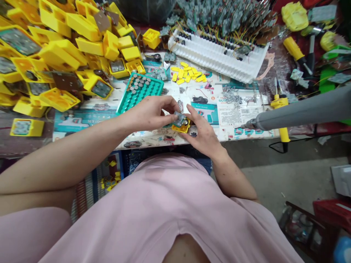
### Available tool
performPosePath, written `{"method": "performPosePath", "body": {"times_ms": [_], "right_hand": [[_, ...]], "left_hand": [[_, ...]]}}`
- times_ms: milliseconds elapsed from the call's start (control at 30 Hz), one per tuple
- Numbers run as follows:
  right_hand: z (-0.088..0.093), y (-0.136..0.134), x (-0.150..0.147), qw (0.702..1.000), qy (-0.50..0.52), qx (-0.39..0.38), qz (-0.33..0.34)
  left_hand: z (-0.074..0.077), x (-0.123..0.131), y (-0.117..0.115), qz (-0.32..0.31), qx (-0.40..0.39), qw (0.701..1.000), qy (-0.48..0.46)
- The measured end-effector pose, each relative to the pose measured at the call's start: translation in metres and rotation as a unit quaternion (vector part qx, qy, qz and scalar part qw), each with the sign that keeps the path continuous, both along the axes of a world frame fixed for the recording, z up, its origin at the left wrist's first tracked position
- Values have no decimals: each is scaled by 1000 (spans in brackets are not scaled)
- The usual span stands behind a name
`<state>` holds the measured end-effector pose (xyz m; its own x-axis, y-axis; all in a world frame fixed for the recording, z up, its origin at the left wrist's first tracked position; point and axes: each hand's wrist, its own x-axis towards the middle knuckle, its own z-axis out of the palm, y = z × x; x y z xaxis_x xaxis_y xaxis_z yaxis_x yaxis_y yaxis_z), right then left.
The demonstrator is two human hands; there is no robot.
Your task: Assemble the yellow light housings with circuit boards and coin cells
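Note:
At the table's front edge, my left hand [160, 111] pinches a small grey-green circuit board [180, 118] between thumb and fingers. The board is tilted over a yellow plastic housing [181, 128], which my right hand [202, 134] grips from the right side. A round dark part shows inside the housing, too small to name. Just beyond my left hand lies a green tray [148, 90] with rows of round pockets, some holding silver button cells [135, 84]. Small yellow plastic pieces [189, 73] are scattered past my hands.
Yellow housings [63, 54] are heaped at the left. A white ribbed foam tray [219, 54] with wired boards stands at the back. Small screws [231, 95] lie right of centre. A grey electric screwdriver [301, 109] juts in from the right, over a yellow-handled tool [283, 133].

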<state>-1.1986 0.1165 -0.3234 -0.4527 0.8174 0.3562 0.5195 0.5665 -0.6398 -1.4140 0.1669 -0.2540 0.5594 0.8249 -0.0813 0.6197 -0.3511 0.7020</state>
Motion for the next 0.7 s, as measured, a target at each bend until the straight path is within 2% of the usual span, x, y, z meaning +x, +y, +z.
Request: {"method": "performPosePath", "body": {"times_ms": [167, 300, 467, 633, 700], "right_hand": [[0, 0, 2, 1000, 2, 0, 10], [8, -2, 2, 998, 11, 58, -33], [15, -4, -7, 990, 38, 122, -65], [16, 0, -9, 989, 57, 105, -83], [17, 2, -8, 987, 67, 101, -101]], "left_hand": [[-12, -2, 4, 44, -85, 991, -91], [-15, -1, 5, 49, -126, 984, -118], [-8, 1, 4, 40, -124, 987, -95], [-7, -4, 0, 30, -113, 990, -76], [-10, -6, -4, 10, -74, 995, -66]]}}
